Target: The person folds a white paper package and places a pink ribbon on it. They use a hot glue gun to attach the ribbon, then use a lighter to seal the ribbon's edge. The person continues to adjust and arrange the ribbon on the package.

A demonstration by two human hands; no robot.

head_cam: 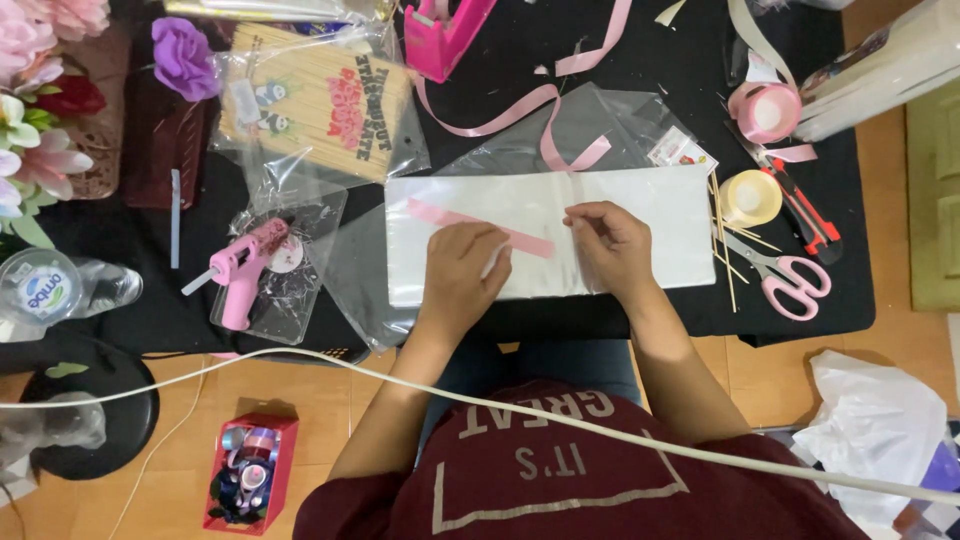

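While both hands press down on a white rectangular sheet [620, 215] at the near edge of the black table [600, 60], the left hand [462, 268] pinches one end of a flat pink ribbon strip [478, 227] lying across it, and the right hand [610, 245] rests curled just past the strip's other end. A pink glue gun [243, 270] lies to the left; pink-handled scissors [790, 280] lie to the right.
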